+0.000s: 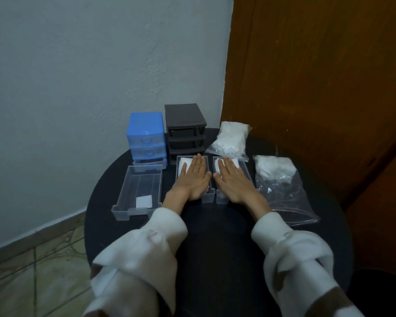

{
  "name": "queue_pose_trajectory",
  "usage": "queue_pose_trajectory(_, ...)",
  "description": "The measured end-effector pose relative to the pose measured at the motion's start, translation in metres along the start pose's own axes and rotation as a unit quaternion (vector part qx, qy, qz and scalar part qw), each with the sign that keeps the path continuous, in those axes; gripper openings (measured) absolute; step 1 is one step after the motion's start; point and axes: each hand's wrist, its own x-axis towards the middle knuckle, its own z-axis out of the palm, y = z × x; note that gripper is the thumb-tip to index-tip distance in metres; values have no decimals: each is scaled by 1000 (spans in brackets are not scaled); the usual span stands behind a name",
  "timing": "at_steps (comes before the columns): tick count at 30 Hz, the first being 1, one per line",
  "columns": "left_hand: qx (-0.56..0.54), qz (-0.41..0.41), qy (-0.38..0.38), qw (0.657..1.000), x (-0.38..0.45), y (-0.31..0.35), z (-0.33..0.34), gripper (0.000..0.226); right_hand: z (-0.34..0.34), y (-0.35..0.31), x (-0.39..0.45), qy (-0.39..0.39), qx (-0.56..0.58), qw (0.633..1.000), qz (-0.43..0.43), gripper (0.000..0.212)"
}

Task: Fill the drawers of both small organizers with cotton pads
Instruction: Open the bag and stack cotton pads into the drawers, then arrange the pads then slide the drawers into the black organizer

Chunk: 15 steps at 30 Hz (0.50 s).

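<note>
The left hand (193,179) lies flat, fingers spread, palm down on the cotton pads (183,167) in one clear drawer (212,193). The right hand (232,179) lies the same way, gripping nothing, on the pads in a second clear drawer (220,199) just beside it. The pads look soft and light, likely to spring up, so pressing them flat suits. The drawers seem thin, stiff and light, best taken by the front lip or both side walls.

A third clear drawer (124,203), left of these, holds only one small white piece. Behind stand two organizers: the blue organizer (144,131) with two drawers seated and a third partly out, and the black organizer (184,124) with three empty slots. Two plastic bags lie on the round dark worktop (215,236): a full bag (231,139) and a partly emptied bag (281,181).
</note>
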Motion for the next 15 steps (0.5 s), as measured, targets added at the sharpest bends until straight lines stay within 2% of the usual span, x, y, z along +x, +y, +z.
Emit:
queue_pose_trajectory(5, -6, 5, 42, 999, -2, 1, 1, 57, 2, 4, 1, 37, 28, 999, -9, 60)
queue_pose_trajectory(10, -47, 15, 90, 995, -8, 4, -7, 62, -8, 4, -5, 102, 164, 981, -21, 67)
queue_pose_trajectory(12, -60, 13, 110, 992, -9, 9, -14, 63, -22, 5, -11, 118, 233, 965, -23, 65)
queue_pose_trajectory(15, -73, 48, 147, 985, -8, 31, -27, 59, -47, 14, -22, 161, 257, 953, -13, 55)
